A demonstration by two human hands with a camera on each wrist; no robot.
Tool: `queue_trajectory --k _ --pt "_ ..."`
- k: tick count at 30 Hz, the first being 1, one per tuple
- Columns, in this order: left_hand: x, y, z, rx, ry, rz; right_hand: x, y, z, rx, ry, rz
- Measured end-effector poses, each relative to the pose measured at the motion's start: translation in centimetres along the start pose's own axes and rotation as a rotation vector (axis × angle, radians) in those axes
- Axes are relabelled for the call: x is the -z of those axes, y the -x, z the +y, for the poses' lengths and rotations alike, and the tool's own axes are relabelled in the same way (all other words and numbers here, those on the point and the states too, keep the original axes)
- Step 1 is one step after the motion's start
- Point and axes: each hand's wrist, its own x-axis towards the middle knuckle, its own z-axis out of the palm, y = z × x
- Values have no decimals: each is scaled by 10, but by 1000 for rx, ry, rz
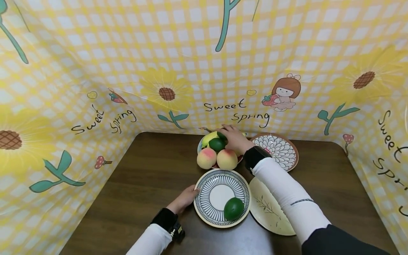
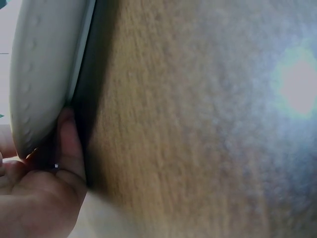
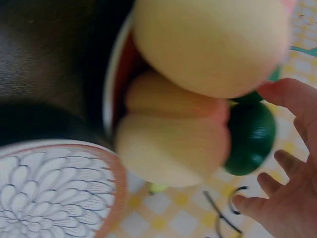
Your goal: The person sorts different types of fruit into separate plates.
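Note:
My left hand (image 1: pixel 187 197) pinches the rim of a white plate (image 1: pixel 221 194) with dark radiating lines, thumb above and fingers below. A smooth, dark green oval fruit (image 1: pixel 234 209) lies on this plate, near its front right. My right hand (image 1: pixel 235 139) is over the fruit bowl (image 1: pixel 199 146) at the back. Its fingers are spread beside a dark green fruit (image 3: pixel 250 139) in the right wrist view, with the thumb tip close to it. Also in the bowl are peaches (image 1: pixel 206 158), another green fruit (image 1: pixel 217 144) and a yellow fruit (image 1: pixel 208 137).
A brown-rimmed plate with a petal pattern (image 1: pixel 280 152) stands at the back right. A pale plate with a leaf sprig (image 1: pixel 267 209) lies right of the lined plate, partly under my right sleeve. Yellow checked cloth (image 1: pixel 197 71) walls the dark wooden table (image 1: pixel 153 170).

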Motion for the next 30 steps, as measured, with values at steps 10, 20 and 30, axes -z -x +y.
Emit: queue_trajectory --k 10,20,30 --pt "5 4 1 21 -1 10 -18 -16 14 -64 -28 11" --pt "1 4 -1 -5 8 0 -22 -15 28 -24 -59 69" --pt "0 4 -2 -8 9 10 -24 -17 34 31 -31 112"
